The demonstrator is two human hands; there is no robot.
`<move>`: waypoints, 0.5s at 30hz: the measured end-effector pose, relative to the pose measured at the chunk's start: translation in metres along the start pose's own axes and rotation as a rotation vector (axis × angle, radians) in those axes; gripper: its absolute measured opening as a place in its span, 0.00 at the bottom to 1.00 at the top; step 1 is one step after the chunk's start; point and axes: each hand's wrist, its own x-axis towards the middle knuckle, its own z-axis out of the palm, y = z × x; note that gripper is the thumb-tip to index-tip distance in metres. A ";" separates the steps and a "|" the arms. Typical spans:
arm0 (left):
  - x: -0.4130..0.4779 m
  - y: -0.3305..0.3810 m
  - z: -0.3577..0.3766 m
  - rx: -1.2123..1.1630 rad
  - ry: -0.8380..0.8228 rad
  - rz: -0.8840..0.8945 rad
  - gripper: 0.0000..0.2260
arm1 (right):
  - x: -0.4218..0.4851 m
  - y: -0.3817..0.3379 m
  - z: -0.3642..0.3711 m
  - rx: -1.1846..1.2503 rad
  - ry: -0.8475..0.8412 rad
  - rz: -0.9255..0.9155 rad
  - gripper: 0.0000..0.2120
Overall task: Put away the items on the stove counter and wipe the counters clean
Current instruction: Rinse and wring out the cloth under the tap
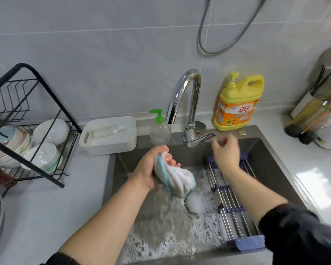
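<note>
Dark sleeve (298,236) by right sink rim (277,159); left hand (151,169) round cloth (178,178) mid-basin.

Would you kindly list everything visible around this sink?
cloth: one, white, teal-edged, over sink
sink: one, grey steel, holding suds
tap: one, chrome, behind sink
detergent jug: one, yellow-orange, right of tap
pump bottle: one, clear, green pump, left of tap
box: one, white, left of sink
dish rack: one, black, far left, holding bowls
roll-up rack: one, steel and blue, across sink's right side
left hand: grips the cloth
right hand: near tap lever, blurred
</note>
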 end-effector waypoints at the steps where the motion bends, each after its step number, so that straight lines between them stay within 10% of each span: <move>1: -0.001 0.000 0.003 -0.046 -0.022 0.002 0.12 | -0.021 0.004 0.008 0.154 -0.126 0.114 0.10; 6: -0.003 -0.009 0.012 -0.153 0.020 -0.028 0.15 | -0.091 0.008 0.027 1.033 -1.197 0.782 0.33; 15: -0.008 -0.010 -0.008 0.360 0.061 -0.010 0.13 | -0.109 0.007 0.014 0.761 -1.519 0.399 0.30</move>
